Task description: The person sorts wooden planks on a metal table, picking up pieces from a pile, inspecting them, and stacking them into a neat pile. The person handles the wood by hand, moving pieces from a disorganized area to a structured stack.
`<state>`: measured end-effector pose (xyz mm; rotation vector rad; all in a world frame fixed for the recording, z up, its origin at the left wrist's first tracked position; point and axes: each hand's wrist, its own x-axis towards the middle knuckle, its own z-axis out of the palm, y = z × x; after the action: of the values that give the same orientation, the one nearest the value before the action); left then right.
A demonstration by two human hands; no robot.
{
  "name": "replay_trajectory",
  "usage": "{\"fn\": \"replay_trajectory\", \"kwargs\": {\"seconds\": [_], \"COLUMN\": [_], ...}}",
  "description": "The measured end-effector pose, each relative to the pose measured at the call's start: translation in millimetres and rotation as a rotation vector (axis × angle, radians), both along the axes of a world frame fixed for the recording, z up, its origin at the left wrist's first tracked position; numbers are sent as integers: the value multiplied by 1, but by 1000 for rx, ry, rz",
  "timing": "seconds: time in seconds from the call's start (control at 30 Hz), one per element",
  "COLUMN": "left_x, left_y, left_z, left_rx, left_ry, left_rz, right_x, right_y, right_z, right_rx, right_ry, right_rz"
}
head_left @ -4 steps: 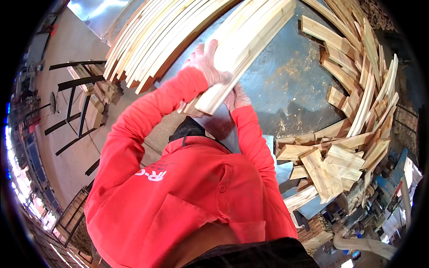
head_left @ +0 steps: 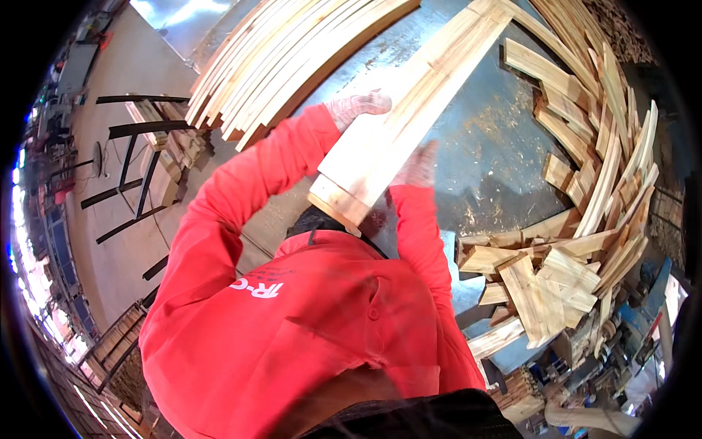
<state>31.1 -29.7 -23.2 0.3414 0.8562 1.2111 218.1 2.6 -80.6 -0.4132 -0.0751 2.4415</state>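
Pale wooden boards [head_left: 395,124] lie together in front of me, running from my waist up and to the right. Their near ends are uneven, with one board end sticking out below another. My left hand [head_left: 360,107], in a light knitted glove, grips their left edge, its fingers pressed together on the wood. Beside the right edge is my right hand [head_left: 417,167], also gloved and slightly blurred. Its fingers point away from me, stretched out, with no board visibly held in them.
A row of long boards [head_left: 292,66] is at the far left of the metal tabletop [head_left: 475,139]. Offcuts [head_left: 541,293] and strips pile along the right side. Left of the table, black metal bars [head_left: 139,168] stand by more wood. A pale hose [head_left: 592,418] lies lower right.
The boards have turned, showing broader faces, and their near ends have come closer to me. My left hand's spread fingers have drawn together at the edge; my right hand has moved out to the right.
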Motion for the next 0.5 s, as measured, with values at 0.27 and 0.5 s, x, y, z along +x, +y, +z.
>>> {"fn": "replay_trajectory", "kwargs": {"seconds": [0.27,0.5], "left_x": [26,-75], "left_y": [-46,-89], "left_z": [-3,17], "left_rx": [-176,-392], "left_ry": [-13,1539], "left_rz": [136,-394], "right_x": [0,-58], "right_y": [22,7], "right_z": [-21,-52], "right_rx": [282,851], "right_ry": [-694,-1163], "right_rz": [-35,117]}}
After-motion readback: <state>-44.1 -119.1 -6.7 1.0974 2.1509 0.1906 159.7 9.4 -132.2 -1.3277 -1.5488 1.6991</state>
